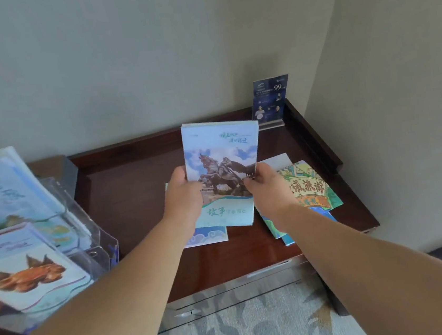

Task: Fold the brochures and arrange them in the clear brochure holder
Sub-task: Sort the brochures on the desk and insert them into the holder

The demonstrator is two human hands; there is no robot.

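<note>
A folded light-blue brochure with a horse-and-rider statue on its cover is held upright over the dark wooden table. My left hand grips its left edge and my right hand grips its right edge. Under it lies another pale brochure, mostly hidden. To the right lie colourful illustrated brochures, partly under my right wrist. The clear brochure holder stands at the left and has folded brochures in its tiers, the front one showing an orange figure.
A small clear sign stand with a dark blue card stands at the table's back right corner. The table has a raised rim along its back and right sides. Walls close in behind and at the right. A patterned carpet lies below the table's front.
</note>
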